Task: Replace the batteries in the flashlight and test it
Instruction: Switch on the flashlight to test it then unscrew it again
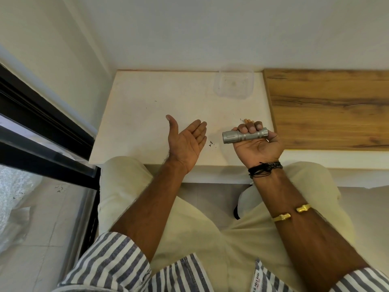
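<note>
Gripping the silver flashlight [245, 135] sideways, the right hand [257, 143] was turned palm up over the near edge of the white desk [147, 114], fingers curled around the barrel and the wider head end pointing toward the left hand [186, 142]. That left hand was spread flat and empty, palm facing the flashlight, a short gap away from its head. Beyond the flashlight, toward the wall, a clear plastic container [233, 84] sat on the desk. Small dark specks [211, 144] lay beside the flashlight's head.
</note>
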`<state>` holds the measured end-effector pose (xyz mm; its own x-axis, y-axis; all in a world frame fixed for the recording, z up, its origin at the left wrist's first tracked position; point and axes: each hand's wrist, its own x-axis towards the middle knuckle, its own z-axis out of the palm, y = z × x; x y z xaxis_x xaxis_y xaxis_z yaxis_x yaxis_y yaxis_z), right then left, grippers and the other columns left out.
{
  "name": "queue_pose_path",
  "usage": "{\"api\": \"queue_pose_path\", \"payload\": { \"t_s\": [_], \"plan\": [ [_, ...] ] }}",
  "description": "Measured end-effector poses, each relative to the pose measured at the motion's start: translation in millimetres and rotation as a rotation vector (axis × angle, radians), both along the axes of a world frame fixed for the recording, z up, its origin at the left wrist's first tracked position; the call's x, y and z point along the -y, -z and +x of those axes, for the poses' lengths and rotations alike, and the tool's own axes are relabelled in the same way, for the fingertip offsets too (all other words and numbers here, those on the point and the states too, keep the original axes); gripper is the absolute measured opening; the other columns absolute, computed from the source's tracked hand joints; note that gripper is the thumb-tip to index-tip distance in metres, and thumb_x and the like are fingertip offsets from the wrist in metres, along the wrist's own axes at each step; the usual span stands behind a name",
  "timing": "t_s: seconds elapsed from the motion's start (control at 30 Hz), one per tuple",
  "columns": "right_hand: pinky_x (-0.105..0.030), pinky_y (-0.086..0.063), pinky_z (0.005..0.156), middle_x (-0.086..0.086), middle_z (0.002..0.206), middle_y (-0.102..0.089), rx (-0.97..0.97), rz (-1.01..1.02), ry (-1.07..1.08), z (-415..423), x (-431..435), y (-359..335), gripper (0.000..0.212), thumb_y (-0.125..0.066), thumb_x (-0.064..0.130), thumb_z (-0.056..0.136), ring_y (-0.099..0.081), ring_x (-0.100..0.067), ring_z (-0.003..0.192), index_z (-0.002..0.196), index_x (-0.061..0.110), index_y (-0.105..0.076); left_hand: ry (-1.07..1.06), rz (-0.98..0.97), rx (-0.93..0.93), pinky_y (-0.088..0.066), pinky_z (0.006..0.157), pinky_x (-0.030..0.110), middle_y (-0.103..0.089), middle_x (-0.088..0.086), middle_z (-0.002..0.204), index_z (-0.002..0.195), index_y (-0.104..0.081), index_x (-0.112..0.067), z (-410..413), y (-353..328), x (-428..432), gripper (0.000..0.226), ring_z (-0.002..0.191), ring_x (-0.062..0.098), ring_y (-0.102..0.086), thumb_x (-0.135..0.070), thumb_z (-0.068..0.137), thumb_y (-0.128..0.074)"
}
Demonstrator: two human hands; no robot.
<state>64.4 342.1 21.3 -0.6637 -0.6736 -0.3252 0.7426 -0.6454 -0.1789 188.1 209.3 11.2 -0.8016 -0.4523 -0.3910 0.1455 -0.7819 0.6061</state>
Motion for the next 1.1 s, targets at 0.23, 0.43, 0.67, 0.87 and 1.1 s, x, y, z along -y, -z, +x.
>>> {"api": "queue_pose_path", "payload": {
  "t_s": [0.23, 0.43, 0.67, 0.87, 1.1],
  "plan": [
    [-0.035, -0.042, 0.081, -0.005, 0.08, -0.049, 0.022, -0.037, -0.019, 0.8, -2.4, -1.2, 0.028, -0.053, 0.036, 0.077, -0.049, -0.024, 0.072, 0.081, 0.009, -0.055, 0.014, 0.03, -0.022, -0.011, 0.123, 0.043, -0.026, 0.012, 0.162, 0.155, -0.023, -0.009, -1.0, 1.2, -1.7, 0.107, 0.15, 0.026, -0.022, -0.087, 0.081, -0.02],
    [-0.039, -0.045, 0.089, -0.007, 0.082, -0.055, -0.214, 0.308, -0.137, -6.9, 1.4, -3.0, 0.017, -0.045, -0.002, 0.088, -0.055, -0.023, 0.074, 0.09, 0.011, -0.056, -0.085, -0.012, 0.047, -0.019, 0.122, 0.043, -0.038, 0.015, 0.155, 0.15, -0.034, -0.004, -1.5, 3.8, 2.6, 0.103, 0.146, 0.029, -0.033, -0.083, 0.086, -0.02],
    [-0.034, -0.053, 0.082, 0.003, 0.12, -0.073, -1.221, 1.007, 0.021, 0.7, 0.8, -1.6, 0.019, -0.068, 0.011, 0.092, -0.067, -0.007, 0.109, 0.108, 0.016, -0.06, -0.299, -0.11, 0.207, -0.026, 0.12, 0.041, -0.049, 0.013, 0.148, 0.146, -0.042, -0.005, 2.1, 12.0, 13.8, 0.095, 0.14, 0.026, -0.042, -0.079, 0.09, -0.02],
    [-0.034, -0.051, 0.104, 0.009, 0.122, -0.068, -1.353, 0.914, 0.396, 7.0, 6.0, -5.7, 0.03, -0.071, 0.001, 0.091, -0.063, -0.009, 0.119, 0.119, -0.009, -0.063, -0.358, -0.151, 0.257, -0.03, 0.118, 0.042, -0.053, 0.01, 0.146, 0.144, -0.045, -0.008, 2.6, 13.3, 13.1, 0.092, 0.137, 0.026, -0.047, -0.078, 0.09, -0.02],
    [-0.062, -0.058, 0.087, -0.016, 0.121, -0.071, -1.157, 0.824, 0.346, 9.2, 4.1, -16.2, 0.029, -0.072, 0.01, 0.093, -0.068, -0.031, 0.116, 0.119, 0.01, -0.059, -0.372, -0.153, 0.261, -0.029, 0.119, 0.04, -0.053, 0.011, 0.146, 0.145, -0.045, -0.008, 3.2, 13.5, 13.2, 0.091, 0.137, 0.024, -0.047, -0.077, 0.091, -0.02]
  ]
}}
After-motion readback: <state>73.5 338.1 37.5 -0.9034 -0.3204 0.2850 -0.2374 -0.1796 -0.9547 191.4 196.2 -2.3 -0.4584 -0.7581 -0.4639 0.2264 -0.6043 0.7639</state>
